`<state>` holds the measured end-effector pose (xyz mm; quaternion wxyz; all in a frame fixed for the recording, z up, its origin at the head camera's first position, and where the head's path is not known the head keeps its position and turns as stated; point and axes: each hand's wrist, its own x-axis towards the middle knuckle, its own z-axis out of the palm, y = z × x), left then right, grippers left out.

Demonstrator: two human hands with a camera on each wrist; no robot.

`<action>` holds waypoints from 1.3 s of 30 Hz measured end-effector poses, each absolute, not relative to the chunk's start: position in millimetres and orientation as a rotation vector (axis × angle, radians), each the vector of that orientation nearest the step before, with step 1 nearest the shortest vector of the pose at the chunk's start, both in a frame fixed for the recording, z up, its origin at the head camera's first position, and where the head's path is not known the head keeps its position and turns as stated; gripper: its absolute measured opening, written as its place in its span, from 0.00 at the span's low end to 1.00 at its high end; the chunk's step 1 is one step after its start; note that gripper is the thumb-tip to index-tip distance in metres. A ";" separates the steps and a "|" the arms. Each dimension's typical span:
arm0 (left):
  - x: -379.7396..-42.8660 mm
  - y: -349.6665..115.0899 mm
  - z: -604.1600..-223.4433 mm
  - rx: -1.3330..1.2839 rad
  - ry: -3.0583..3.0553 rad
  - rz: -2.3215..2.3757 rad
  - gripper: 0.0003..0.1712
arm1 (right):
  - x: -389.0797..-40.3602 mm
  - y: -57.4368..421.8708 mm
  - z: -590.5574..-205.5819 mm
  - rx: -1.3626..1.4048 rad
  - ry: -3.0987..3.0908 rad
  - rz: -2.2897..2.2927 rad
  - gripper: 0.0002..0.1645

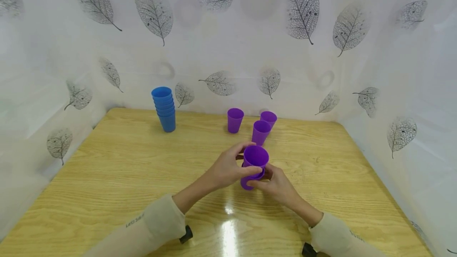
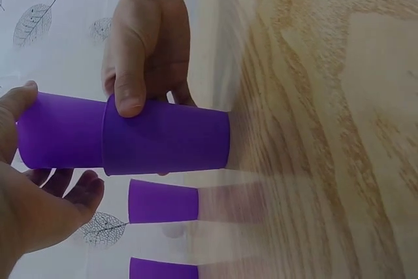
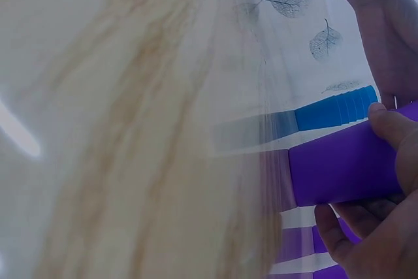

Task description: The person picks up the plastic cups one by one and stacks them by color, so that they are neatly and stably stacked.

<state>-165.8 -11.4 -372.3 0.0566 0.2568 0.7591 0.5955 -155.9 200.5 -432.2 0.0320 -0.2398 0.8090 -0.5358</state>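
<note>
My left hand holds an upper purple cup near its rim, thumb on the near side. The base of that cup sits inside the mouth of a lower purple cup. Around the lower cup my right hand curls, its thumb across the near side. In the left wrist view the lower cup's base meets the wooden tabletop. Both cups stand mouth up. Just behind them is another purple cup, partly overlapping a farther purple cup.
One more purple cup stands at the back middle. At the back left rises a nested stack of several blue cups. The wooden table is glossy and ends at a white leaf-print curtain behind and at both sides.
</note>
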 end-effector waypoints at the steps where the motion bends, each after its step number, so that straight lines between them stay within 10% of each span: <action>1: -165.8 -11.6 -373.3 0.778 2.308 1.802 0.36 | -155.9 200.8 -432.2 -0.742 2.491 -1.647 0.26; 39: -179.1 -32.5 -395.0 0.660 2.420 1.709 0.40 | -157.2 200.7 -434.1 -0.722 2.527 -1.635 0.33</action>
